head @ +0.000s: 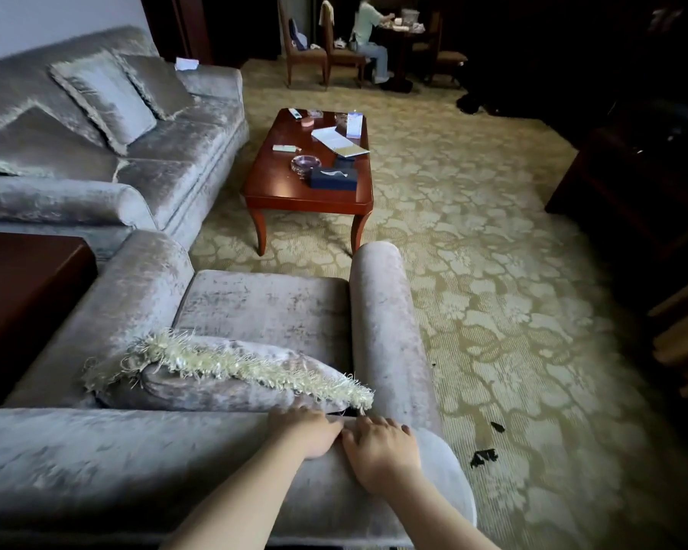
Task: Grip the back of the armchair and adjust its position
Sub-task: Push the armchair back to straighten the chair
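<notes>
1. Both forearms reach forward from the bottom edge, and the two hands rest side by side on top of the armchair back [136,462], toward its right end.
2. Left hand [310,432]: palm down on the velvet, fingers curled over the front edge of the back, so it has a hold on the back.
3. Right hand [384,450]: just beside the left, almost touching it, fingers spread and bent down over the top of the back, pressing on the fabric near the right corner.
4. Grey velvet armchair fills the lower left; its seat [263,303] faces away from the camera, with rolled arms on either side.
5. Fringed cushion [231,375] lies on the seat against the back, its fringe just in front of the hands.
6. Patterned carpet [493,311] lies under and to the right of the chair, with a few dark scraps [483,456] near the right corner.
7. Ahead stands a red wooden bench [294,192] carrying a dark tissue box [333,178], a glass ashtray [306,162] and papers [336,140].
8. Matching sofa [167,164] with cushions sits at left.
9. Far back, a person [368,33] sits at a dark table.
</notes>
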`<state>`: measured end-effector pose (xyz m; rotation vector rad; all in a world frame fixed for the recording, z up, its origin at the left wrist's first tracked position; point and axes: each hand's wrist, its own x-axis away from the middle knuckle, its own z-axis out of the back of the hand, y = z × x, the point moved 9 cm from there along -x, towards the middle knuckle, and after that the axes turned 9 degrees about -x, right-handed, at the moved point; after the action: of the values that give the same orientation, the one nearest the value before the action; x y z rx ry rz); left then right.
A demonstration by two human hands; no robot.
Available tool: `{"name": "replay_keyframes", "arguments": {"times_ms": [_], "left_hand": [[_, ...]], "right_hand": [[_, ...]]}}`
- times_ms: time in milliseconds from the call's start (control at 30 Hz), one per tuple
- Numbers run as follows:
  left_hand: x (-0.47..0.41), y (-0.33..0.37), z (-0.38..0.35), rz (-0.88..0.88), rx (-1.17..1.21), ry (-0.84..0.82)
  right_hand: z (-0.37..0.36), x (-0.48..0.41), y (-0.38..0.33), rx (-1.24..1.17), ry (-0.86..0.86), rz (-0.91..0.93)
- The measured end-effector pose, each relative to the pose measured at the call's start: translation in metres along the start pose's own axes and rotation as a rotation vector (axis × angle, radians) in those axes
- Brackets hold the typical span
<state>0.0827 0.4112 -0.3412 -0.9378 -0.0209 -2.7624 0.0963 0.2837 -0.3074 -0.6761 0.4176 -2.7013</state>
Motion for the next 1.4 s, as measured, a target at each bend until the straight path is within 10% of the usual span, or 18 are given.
{"name": "replay_keyframes", "arguments": {"times_ms": [867, 1400], "left_hand": [[-0.005, 0.034, 0.052, -0.113, 0.378, 0.184], [0.082, -0.206, -0.007, 0.184, 0.076, 0.288]], "right_hand": [[0.055, -0.014, 0.067, 0.088, 0.120, 0.008], [-0.006, -0.034, -0.074, 0.192, -0.056, 0.152]]}}
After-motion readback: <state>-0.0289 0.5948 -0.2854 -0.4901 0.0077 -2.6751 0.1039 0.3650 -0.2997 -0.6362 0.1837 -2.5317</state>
